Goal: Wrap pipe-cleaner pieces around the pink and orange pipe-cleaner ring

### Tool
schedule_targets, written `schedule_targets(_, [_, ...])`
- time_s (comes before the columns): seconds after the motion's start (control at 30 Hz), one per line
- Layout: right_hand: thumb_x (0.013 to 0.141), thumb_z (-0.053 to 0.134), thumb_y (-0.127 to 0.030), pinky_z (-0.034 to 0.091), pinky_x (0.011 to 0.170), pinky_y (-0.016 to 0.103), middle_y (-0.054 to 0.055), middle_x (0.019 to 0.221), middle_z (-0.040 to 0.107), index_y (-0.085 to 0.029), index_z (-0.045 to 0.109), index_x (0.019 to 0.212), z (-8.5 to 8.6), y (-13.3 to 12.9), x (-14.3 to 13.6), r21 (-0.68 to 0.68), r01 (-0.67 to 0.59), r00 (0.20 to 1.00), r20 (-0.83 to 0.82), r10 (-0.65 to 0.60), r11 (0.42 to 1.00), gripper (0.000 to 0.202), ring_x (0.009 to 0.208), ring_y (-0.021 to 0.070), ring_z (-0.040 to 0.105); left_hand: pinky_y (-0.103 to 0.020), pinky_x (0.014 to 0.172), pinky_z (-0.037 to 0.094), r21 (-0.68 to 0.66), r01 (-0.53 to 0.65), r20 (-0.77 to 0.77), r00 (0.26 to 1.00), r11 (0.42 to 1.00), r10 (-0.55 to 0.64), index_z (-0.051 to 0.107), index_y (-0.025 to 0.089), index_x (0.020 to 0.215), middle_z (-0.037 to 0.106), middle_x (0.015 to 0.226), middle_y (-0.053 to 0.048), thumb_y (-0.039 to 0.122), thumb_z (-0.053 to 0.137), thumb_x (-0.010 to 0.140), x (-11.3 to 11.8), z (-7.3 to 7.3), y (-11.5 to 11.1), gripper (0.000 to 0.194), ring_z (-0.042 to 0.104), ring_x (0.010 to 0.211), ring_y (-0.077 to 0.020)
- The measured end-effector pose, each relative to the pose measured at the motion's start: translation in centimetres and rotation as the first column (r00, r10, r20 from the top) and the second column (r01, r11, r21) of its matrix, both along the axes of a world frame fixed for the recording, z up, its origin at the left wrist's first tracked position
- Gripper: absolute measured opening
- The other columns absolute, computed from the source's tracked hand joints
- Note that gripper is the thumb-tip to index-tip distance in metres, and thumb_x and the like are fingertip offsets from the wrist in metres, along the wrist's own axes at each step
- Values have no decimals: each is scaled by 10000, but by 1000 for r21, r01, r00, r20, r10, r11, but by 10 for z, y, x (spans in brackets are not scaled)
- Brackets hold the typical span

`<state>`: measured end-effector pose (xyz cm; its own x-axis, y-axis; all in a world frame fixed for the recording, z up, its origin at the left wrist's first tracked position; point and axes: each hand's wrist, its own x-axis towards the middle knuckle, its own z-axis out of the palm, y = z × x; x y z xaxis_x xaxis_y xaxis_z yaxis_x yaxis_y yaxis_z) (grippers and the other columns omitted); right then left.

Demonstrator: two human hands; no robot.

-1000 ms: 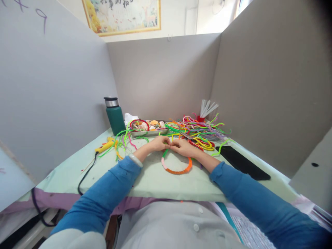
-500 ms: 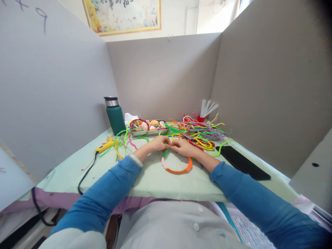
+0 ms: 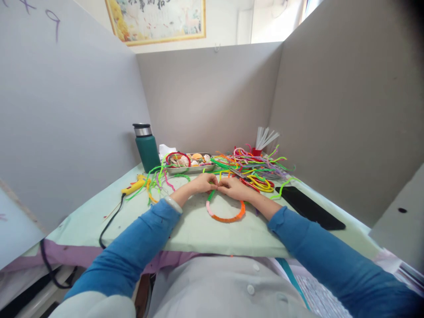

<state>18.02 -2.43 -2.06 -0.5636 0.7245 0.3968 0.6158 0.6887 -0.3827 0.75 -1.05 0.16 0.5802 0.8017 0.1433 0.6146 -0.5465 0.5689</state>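
A ring (image 3: 228, 219) wrapped in orange, pink and green fuzzy stem lies on the pale green tablecloth (image 3: 198, 234), its far part hidden by my hands. My left hand (image 3: 204, 182) pinches at the green part on the ring's upper left. Fingertips of my right hand (image 3: 232, 186) meet those of the left there, pressed together on the same green part. Just behind the right hand are scissors with red handles (image 3: 249, 183) and coiled yellow stems (image 3: 261, 183).
At the left stand a green bottle (image 3: 146, 150) and a yellow glue gun (image 3: 134, 185) with a black cord. A metal tray (image 3: 195, 169) holds shells. Colourful stems (image 3: 258, 165) pile behind, near white sticks (image 3: 264, 139). A black flat object (image 3: 309, 207) lies right.
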Motion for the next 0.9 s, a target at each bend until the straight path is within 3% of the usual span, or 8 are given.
schedule_targets(0.9, [772,452,-326,278,519,202,8,639,559,-132,573,703,0,0,0,-13,13,1000,12,-13,1000,238,578,97,434,-181,464,358,28,-6,-5,1000,1000,6,572,126,775,558,635,7,278,528,640,1,-2,2,208,484,496,-84])
